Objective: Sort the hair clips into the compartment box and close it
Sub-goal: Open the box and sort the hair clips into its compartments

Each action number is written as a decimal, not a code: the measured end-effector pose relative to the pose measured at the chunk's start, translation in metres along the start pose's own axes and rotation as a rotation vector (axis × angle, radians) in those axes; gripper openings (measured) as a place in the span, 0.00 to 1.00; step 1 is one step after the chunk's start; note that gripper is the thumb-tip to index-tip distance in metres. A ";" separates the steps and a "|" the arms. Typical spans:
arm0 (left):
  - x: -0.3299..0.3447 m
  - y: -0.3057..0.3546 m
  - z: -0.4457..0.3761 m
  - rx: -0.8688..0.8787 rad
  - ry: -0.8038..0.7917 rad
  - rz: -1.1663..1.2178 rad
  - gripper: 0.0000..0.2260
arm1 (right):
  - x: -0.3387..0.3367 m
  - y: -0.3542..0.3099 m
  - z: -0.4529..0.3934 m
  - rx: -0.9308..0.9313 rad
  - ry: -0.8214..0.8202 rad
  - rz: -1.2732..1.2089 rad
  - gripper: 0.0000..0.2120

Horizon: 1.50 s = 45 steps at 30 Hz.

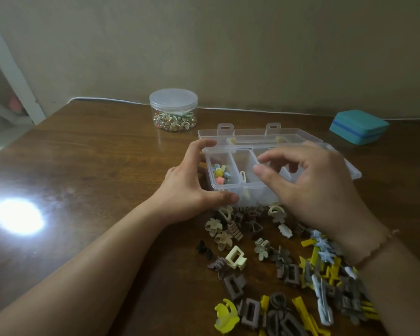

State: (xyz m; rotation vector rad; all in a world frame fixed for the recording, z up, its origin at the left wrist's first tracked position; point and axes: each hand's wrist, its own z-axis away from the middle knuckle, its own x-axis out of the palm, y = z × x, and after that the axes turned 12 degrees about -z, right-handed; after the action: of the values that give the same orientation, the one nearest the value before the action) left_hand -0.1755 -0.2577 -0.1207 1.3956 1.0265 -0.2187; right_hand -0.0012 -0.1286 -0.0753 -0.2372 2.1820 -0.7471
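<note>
The clear compartment box (230, 187) sits mid-frame on the brown wooden tabletop (107, 166), with its lid (252, 134) swung open and lying flat behind it. The left hand (192, 187) is wrapped around the box's left end — thumb on the near front wall, fingers curled over the far left corner. The right hand (310, 187) hovers over the right side of the box with fingers loosely bent and spread, and I can't see anything held in it. There's a thin bracelet (376, 248) on that wrist.

The leftmost compartment has a handful of tiny colourful clips (220, 174) in it — blue, yellow, pink. The compartments next to it look mostly bare from here, though the right hand covers a good part of them.

The rest of the hair clips (277, 267) are in a loose pile on the tabletop just in front of the box, running down to the lower right of the frame: cream flower ones, brown rectangles, yellow snap clips, some pale blue stars.

Further back, a round clear jar (173, 110) with its lid on holds small trinkets, upper middle. A teal case (358, 127) sits at the upper right near the wall.
</note>
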 end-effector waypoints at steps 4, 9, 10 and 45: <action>0.001 0.000 0.000 0.002 0.014 -0.010 0.43 | -0.009 -0.016 0.004 -0.199 -0.402 0.043 0.09; 0.001 0.000 0.000 -0.003 0.015 -0.015 0.43 | -0.011 -0.037 0.012 -0.195 -0.954 0.038 0.08; 0.001 0.000 -0.001 -0.003 0.012 -0.015 0.44 | -0.011 -0.040 0.012 -0.207 -0.977 0.029 0.08; 0.002 0.000 -0.001 -0.003 -0.001 0.020 0.44 | -0.005 -0.010 -0.003 -0.021 -0.134 0.126 0.12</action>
State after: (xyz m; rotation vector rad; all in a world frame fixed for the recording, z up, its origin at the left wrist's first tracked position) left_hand -0.1753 -0.2563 -0.1219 1.4021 1.0118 -0.2030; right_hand -0.0007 -0.1337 -0.0652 -0.1539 2.0579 -0.6203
